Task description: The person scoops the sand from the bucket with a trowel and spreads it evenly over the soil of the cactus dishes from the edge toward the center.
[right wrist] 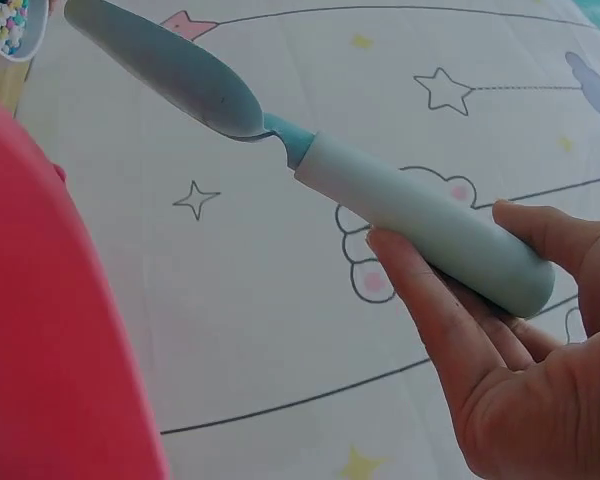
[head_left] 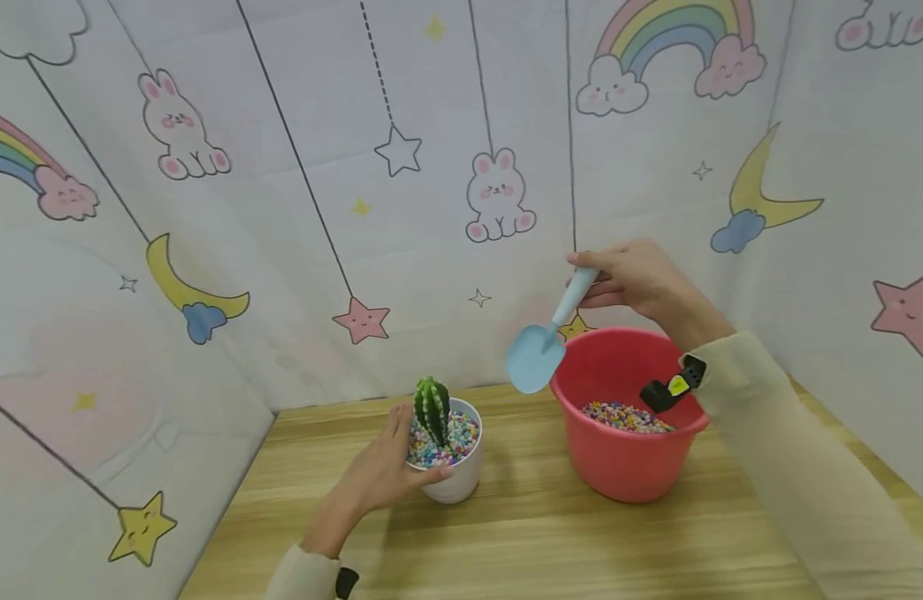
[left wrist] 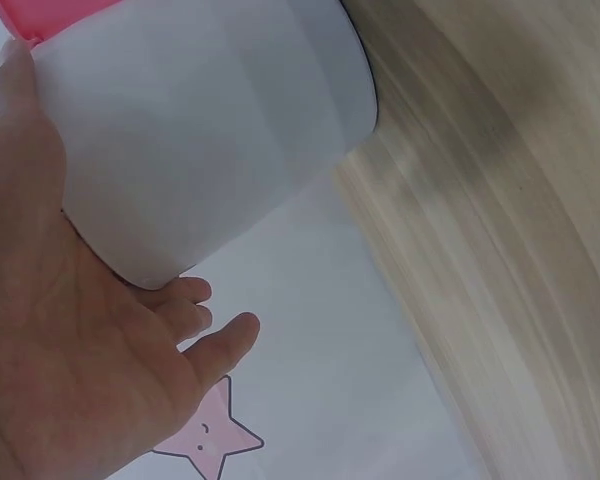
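My left hand [head_left: 378, 471] holds the side of a white flower pot [head_left: 461, 479], thumb at the front rim and fingers at the far left side. A green cactus [head_left: 432, 412] stands upright in the pot amid small multicoloured beads [head_left: 461, 437]. In the left wrist view the pot [left wrist: 210, 130] fills the upper left beside the palm. My right hand [head_left: 634, 275] grips a light blue toy shovel [head_left: 536, 358] by the end of its handle, blade downward. The right wrist view has the shovel's handle [right wrist: 420, 220] between thumb and fingers; the blade's top face is hidden there.
A red bucket [head_left: 629, 467] stands right of the pot, with multicoloured beads [head_left: 626, 417] at its bottom. The shovel blade overlaps its left rim in the head view. Behind the wooden table [head_left: 521, 550] hangs a white cloth [head_left: 431, 275] printed with rabbits, stars and rainbows.
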Action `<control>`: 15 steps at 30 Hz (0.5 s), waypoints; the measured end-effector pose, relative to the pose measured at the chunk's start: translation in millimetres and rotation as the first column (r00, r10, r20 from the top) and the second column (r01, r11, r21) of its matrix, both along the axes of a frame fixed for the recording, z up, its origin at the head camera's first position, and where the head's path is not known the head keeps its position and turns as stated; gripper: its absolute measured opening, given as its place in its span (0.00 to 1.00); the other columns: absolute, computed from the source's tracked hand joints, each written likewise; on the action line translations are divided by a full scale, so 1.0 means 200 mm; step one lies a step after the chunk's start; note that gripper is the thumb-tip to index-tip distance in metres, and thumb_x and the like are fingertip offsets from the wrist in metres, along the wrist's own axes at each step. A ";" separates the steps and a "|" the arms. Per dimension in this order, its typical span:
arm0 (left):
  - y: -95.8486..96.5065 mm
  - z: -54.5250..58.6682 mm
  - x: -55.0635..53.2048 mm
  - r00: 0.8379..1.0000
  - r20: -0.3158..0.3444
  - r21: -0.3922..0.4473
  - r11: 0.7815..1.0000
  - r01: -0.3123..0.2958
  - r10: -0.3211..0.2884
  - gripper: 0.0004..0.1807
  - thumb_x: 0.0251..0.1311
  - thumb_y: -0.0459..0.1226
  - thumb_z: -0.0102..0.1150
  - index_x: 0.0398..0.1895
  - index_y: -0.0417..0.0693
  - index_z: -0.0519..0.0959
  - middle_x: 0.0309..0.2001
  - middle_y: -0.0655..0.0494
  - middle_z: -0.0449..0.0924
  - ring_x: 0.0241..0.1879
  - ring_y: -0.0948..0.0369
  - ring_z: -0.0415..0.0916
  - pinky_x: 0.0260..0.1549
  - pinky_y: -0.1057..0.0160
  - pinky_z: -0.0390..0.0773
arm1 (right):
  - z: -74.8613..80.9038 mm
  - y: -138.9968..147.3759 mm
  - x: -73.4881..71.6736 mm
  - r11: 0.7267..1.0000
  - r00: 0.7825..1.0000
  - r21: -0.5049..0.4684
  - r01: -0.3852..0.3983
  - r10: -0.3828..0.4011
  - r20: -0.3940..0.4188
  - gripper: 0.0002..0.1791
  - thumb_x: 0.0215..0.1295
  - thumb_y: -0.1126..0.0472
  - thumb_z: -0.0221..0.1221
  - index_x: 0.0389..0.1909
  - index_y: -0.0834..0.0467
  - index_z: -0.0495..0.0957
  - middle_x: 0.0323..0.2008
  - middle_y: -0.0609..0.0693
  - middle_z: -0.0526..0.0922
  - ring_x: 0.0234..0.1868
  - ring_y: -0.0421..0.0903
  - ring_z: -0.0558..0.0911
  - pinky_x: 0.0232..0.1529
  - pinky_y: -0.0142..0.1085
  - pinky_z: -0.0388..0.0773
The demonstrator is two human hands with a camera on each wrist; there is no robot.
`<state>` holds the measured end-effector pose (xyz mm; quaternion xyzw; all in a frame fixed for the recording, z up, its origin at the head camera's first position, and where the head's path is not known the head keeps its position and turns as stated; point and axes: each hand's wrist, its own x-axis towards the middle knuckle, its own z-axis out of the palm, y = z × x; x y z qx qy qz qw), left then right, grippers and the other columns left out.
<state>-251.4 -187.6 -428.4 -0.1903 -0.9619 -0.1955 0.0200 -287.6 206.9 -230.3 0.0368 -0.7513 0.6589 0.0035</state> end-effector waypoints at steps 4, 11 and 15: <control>-0.01 0.01 0.01 1.000 0.013 -0.012 1.000 -0.004 0.004 0.68 0.56 0.71 0.67 0.85 0.41 0.46 0.84 0.33 0.47 0.77 0.32 0.62 0.71 0.33 0.72 | 0.01 0.10 0.00 1.000 1.000 -0.011 0.009 -0.009 -0.014 0.11 0.70 0.49 0.68 0.38 0.53 0.87 0.31 0.46 0.93 0.34 0.45 0.94 0.41 0.42 0.91; 0.00 0.01 0.01 1.000 0.003 -0.010 1.000 0.014 -0.014 0.68 0.56 0.71 0.67 0.85 0.40 0.47 0.84 0.34 0.48 0.78 0.33 0.61 0.71 0.34 0.71 | -0.02 0.31 -0.01 0.999 1.000 0.048 -0.027 0.027 0.004 0.08 0.72 0.50 0.67 0.35 0.49 0.88 0.33 0.45 0.93 0.37 0.44 0.94 0.42 0.42 0.91; 0.00 0.01 0.01 1.000 -0.003 -0.008 1.000 0.012 -0.012 0.68 0.55 0.71 0.67 0.85 0.39 0.47 0.84 0.33 0.48 0.78 0.33 0.61 0.71 0.34 0.71 | -0.05 0.41 -0.01 0.992 0.999 0.121 -0.041 0.040 0.018 0.09 0.74 0.49 0.65 0.38 0.48 0.89 0.35 0.44 0.93 0.39 0.45 0.94 0.44 0.42 0.91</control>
